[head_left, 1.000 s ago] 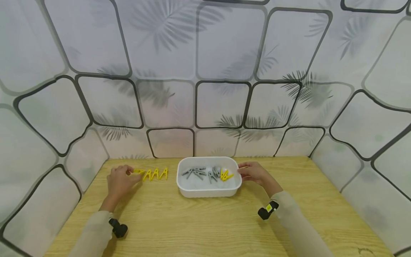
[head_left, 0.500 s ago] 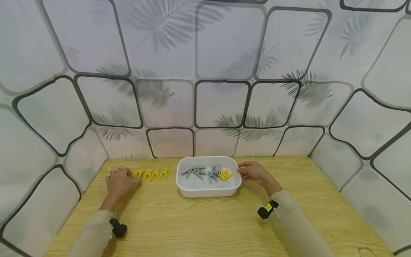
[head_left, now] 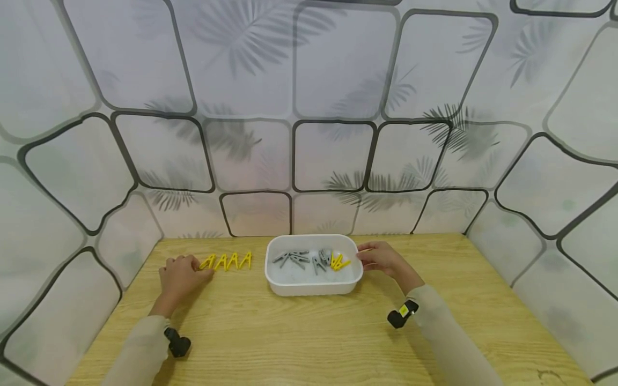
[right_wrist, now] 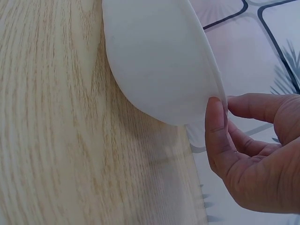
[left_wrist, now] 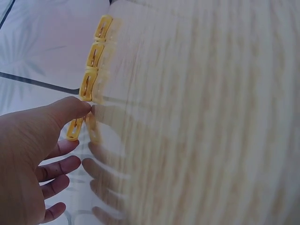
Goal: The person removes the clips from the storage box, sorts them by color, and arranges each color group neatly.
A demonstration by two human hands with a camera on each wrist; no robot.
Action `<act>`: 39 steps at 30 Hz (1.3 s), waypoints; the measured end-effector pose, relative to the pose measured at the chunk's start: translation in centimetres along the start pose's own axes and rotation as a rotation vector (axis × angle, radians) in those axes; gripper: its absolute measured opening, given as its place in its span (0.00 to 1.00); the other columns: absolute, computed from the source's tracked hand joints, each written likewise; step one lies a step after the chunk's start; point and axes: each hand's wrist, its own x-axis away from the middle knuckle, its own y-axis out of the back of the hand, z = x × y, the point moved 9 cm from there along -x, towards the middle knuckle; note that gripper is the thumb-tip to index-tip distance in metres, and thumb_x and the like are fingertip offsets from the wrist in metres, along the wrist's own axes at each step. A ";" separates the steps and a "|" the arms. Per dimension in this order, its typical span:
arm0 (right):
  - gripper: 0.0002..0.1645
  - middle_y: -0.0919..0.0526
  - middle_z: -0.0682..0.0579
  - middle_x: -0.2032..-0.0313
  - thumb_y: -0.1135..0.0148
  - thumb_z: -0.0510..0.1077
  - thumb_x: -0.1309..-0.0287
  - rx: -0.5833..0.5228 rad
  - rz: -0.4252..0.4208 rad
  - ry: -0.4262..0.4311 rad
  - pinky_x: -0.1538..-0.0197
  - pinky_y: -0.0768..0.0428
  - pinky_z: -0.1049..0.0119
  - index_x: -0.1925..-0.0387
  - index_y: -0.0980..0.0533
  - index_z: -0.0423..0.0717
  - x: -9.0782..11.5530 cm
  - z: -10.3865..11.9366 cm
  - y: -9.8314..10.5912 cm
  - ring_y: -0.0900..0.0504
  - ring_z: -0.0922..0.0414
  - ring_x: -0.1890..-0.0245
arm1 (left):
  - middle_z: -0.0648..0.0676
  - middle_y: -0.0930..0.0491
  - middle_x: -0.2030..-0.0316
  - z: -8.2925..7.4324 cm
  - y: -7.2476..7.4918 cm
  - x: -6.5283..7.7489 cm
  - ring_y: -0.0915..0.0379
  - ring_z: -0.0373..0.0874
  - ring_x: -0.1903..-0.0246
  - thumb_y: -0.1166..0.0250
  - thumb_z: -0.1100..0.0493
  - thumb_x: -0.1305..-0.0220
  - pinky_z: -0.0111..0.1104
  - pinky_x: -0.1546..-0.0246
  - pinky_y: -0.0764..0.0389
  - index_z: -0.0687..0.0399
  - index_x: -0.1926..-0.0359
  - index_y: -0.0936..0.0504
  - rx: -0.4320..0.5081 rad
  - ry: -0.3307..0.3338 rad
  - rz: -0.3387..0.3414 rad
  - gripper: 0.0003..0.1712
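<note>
Several yellow clothespins (head_left: 233,260) stand on their legs in a row on the table's left. The leftmost yellow clothespin (head_left: 208,261) leans a little, right beside my left hand (head_left: 180,280). In the left wrist view the fingers of my left hand (left_wrist: 33,154) are spread and relaxed, with the thumb partly covering that end clothespin (left_wrist: 74,129). My right hand (head_left: 383,261) pinches the right end of the white plastic tub (head_left: 309,289) by its rim. Inside lie grey clothespins (head_left: 294,258) on the left and middle, and a few yellow clothespins (head_left: 339,263) on the right.
A light wooden table (head_left: 289,338) carries everything. Patterned cloth walls (head_left: 333,155) enclose its back and both sides. The tub and the row sit near the table's back edge, with bare wood between them.
My left hand has let go of the leftmost yellow clothespin and drawn slightly back. That clothespin has gone from lying flat-looking to standing. My right hand stays on the tub.
</note>
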 end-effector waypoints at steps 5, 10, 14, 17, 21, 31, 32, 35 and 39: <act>0.26 0.15 0.50 0.64 0.42 0.35 0.30 0.001 -0.001 -0.003 0.63 0.16 0.69 0.35 0.33 0.25 0.0 0.0 0.0 0.16 0.63 0.68 | 0.55 0.26 0.71 0.0 0.0 0.0 0.34 0.60 0.62 0.30 0.43 0.42 0.56 0.58 0.39 0.52 0.74 0.27 0.005 0.000 0.009 0.22; 0.27 0.15 0.50 0.63 0.42 0.36 0.30 0.001 -0.004 -0.011 0.63 0.16 0.69 0.35 0.33 0.26 -0.1 0.0 0.0 0.16 0.63 0.68 | 0.54 0.30 0.73 0.1 -0.1 -0.1 0.36 0.58 0.63 0.31 0.42 0.41 0.53 0.60 0.42 0.51 0.76 0.29 -0.004 -0.003 0.024 0.23; 0.27 0.14 0.50 0.62 0.41 0.36 0.31 -0.001 -0.004 -0.008 0.62 0.16 0.69 0.36 0.32 0.26 -0.1 -0.1 0.1 0.16 0.62 0.67 | 0.53 0.32 0.74 0.0 0.0 -0.1 0.38 0.57 0.64 0.31 0.42 0.41 0.52 0.61 0.43 0.51 0.76 0.31 -0.011 -0.002 0.036 0.23; 0.27 0.14 0.50 0.63 0.41 0.36 0.31 0.003 -0.002 -0.005 0.62 0.16 0.69 0.36 0.32 0.26 -0.2 -0.1 0.1 0.16 0.62 0.67 | 0.53 0.31 0.74 -0.2 0.1 0.1 0.38 0.57 0.64 0.31 0.43 0.41 0.52 0.61 0.43 0.51 0.76 0.30 -0.009 0.002 0.046 0.22; 0.27 0.14 0.50 0.63 0.41 0.36 0.31 0.006 0.001 -0.001 0.62 0.16 0.68 0.36 0.33 0.25 -0.2 -0.2 0.1 0.16 0.62 0.67 | 0.56 0.26 0.70 -0.3 0.2 0.3 0.35 0.59 0.62 0.31 0.43 0.41 0.54 0.60 0.40 0.54 0.73 0.27 -0.001 0.010 0.055 0.21; 0.26 0.14 0.49 0.62 0.41 0.36 0.30 0.013 -0.005 -0.005 0.62 0.16 0.68 0.36 0.32 0.26 -0.2 -0.1 0.1 0.16 0.62 0.67 | 0.65 0.18 0.59 -0.6 0.9 -0.4 0.29 0.68 0.55 0.31 0.41 0.39 0.62 0.56 0.32 0.63 0.55 0.19 -0.028 0.001 0.021 0.29; 0.26 0.14 0.49 0.62 0.41 0.36 0.30 0.012 -0.007 -0.005 0.62 0.16 0.68 0.36 0.32 0.26 -0.2 -0.1 0.1 0.16 0.62 0.67 | 0.65 0.18 0.58 -0.8 1.0 -0.5 0.29 0.68 0.54 0.31 0.40 0.39 0.62 0.55 0.32 0.63 0.54 0.19 -0.029 0.000 0.014 0.29; 0.26 0.14 0.49 0.62 0.41 0.36 0.31 0.011 -0.010 -0.004 0.62 0.15 0.68 0.36 0.32 0.25 -0.2 -0.1 0.1 0.16 0.62 0.67 | 0.66 0.19 0.57 -1.9 1.6 -0.8 0.30 0.69 0.53 0.31 0.41 0.38 0.63 0.54 0.33 0.63 0.51 0.20 -0.016 -0.007 -0.001 0.30; 0.26 0.14 0.48 0.62 0.41 0.36 0.31 0.011 -0.009 -0.007 0.62 0.15 0.68 0.36 0.32 0.26 -0.2 -0.1 0.1 0.16 0.62 0.67 | 0.66 0.18 0.57 -3.9 2.3 -1.1 0.30 0.70 0.52 0.31 0.44 0.37 0.66 0.51 0.34 0.64 0.50 0.19 0.008 -0.041 -0.032 0.28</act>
